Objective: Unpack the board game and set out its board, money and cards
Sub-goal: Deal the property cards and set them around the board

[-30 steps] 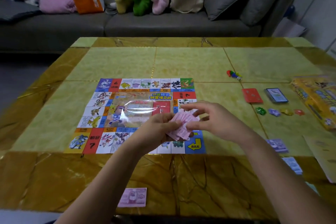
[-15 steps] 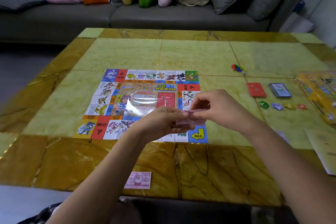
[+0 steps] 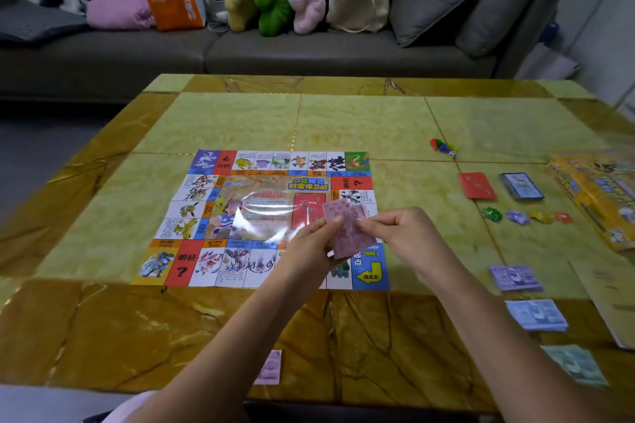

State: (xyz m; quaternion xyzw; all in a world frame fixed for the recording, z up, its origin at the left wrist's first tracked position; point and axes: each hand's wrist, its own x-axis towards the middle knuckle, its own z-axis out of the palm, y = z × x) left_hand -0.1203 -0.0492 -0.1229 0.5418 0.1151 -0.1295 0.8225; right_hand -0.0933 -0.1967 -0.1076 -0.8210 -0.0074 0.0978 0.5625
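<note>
The paper game board [image 3: 247, 213] lies flat on the yellow marble table [image 3: 378, 127]. Above its near right corner my left hand [image 3: 311, 245] and my right hand [image 3: 400, 237] together hold a small stack of pink money notes [image 3: 347, 230], fanned upright. A single pink note [image 3: 269, 367] lies near the table's front edge. To the right sit a red card deck [image 3: 477, 185], a blue card deck [image 3: 520, 185], several small coloured figures [image 3: 525, 216], and purple [image 3: 515, 278], blue [image 3: 536, 314] and green [image 3: 574, 364] money piles.
The yellow game box [image 3: 598, 196] lies at the table's right edge, with a paper sheet [image 3: 608, 299] nearer me. Coloured pawns and a die [image 3: 443, 147] sit right of the board. A grey sofa [image 3: 309, 51] with plush toys and bags stands behind.
The pink notes, held edge-on half a second ago, now stand fanned upright between both hands. The view has tilted down, showing more money piles at the right.
</note>
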